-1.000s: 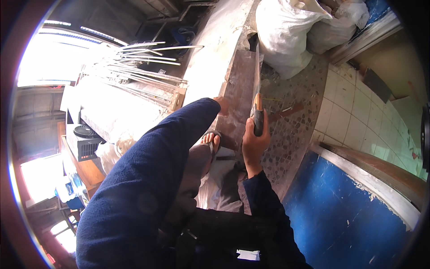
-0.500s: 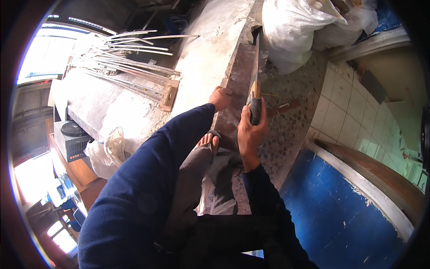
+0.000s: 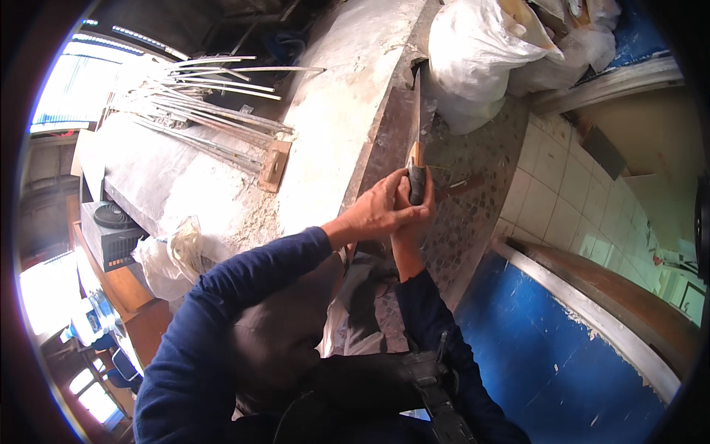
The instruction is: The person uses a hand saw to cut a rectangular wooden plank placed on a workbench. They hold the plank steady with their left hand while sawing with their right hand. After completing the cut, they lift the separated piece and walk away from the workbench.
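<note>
A long, narrow-bladed saw point(image 3: 416, 111), seen nearly edge-on, has a handle of pale wood and a black grip. Around that black grip my right hand point(image 3: 413, 226) is closed. My left hand point(image 3: 373, 211) is closed over the handle too, its fingers overlapping the right hand. The blade points away from me, its far end beside the far end of a reddish-brown board point(image 3: 392, 126). The board lies along the side of a pale concrete slab point(image 3: 325, 111); my hands cover part of its near end. Whether the teeth touch the board is hard to tell.
White sacks point(image 3: 473, 66) stand at the far right. On the slab, several thin pale strips point(image 3: 214, 111) lie near a wooden float point(image 3: 274, 166). A blue panel point(image 3: 547, 333) is at the right, above pebbled flooring point(image 3: 462, 222). A plastic bag point(image 3: 174, 251) sits at the left.
My left hand has left the board's edge and moved right onto the saw handle, beside my right hand. The saw has shifted only slightly.
</note>
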Available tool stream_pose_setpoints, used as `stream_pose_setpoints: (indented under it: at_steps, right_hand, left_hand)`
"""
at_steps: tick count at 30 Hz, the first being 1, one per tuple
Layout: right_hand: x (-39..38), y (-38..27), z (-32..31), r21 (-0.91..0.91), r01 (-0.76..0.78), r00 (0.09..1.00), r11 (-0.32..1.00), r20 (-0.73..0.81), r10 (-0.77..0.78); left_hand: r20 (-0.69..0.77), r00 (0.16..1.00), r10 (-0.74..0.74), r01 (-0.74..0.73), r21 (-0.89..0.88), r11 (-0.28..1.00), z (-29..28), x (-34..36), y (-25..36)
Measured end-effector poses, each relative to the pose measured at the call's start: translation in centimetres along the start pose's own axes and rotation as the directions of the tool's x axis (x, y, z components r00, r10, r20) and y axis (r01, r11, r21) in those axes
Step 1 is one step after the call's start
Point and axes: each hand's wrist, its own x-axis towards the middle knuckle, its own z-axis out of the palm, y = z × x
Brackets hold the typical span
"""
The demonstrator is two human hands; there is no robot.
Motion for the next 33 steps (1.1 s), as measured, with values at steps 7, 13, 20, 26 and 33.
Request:
stream_pose_setpoints:
  at_steps: [7,13,20,26,33]
  right_hand:
    - [-2.8,2.0,-0.8,0.186,-0.011,0.999,0.982,0.046,0.002]
    - [1.9,0.6,-0.4,0.085,0.002,0.973,0.996,0.228,-0.021]
    - [-0.5,-0.3,-1.2,0.019,0.046,0.994,0.999,0.093,-0.048]
    - [6.2,-3.7,-0.1,0.04,-0.18,0.969,0.983,0.182,0.17]
    - [-0.2,-8.6,-5.5,0.097,-0.43,0.898,0.897,0.148,0.414]
  left_hand:
    - [-0.056,0.998,-0.039,0.046,0.124,0.991,1.7,-1.4,-1.8]
    - [-0.167,0.985,0.035,-0.052,-0.099,0.994,-0.3,2.1,-2.4]
    - [-0.057,0.984,0.169,-0.056,0.801,0.596,-4.3,8.7,-12.7]
    - [0.002,0.999,-0.049,0.018,0.912,0.409,-2.8,12.2,-16.8]
    - [-0.059,0.998,-0.007,0.058,0.928,0.369,-0.8,13.5,-19.5]
